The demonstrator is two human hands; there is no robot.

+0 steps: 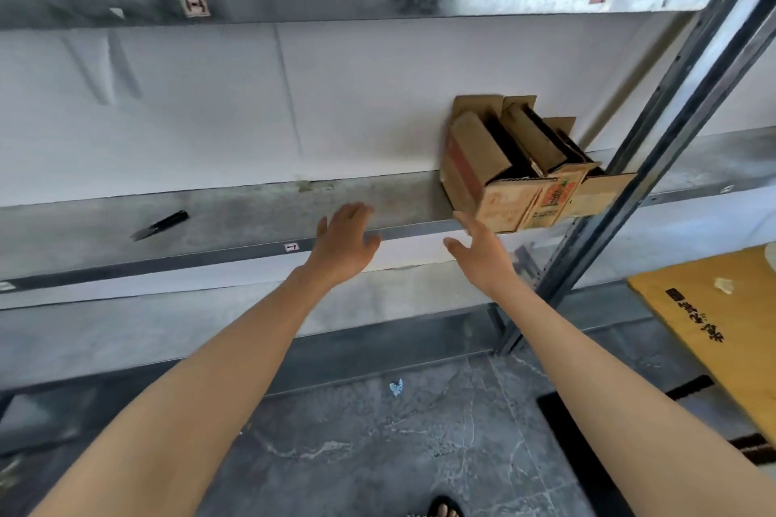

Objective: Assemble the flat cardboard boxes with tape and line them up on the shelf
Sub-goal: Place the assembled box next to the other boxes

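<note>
You are lining up boxes (pixel 520 172) at the shelf's (pixel 235 218) right end, left hand (pixel 344 243) and right hand (pixel 476 250) spread wide, empty; next, another box needs assembling.

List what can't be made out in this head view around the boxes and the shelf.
- Cardboard boxes: how many stand there, and any tape, blurred and overlapping.
- Box print: too small and smeared to read.
- Black tool on the shelf: too blurred to identify.
- Flat cardboard: cut off by the right edge.
- Right hand: contact with the box unclear; left hand open.
</note>
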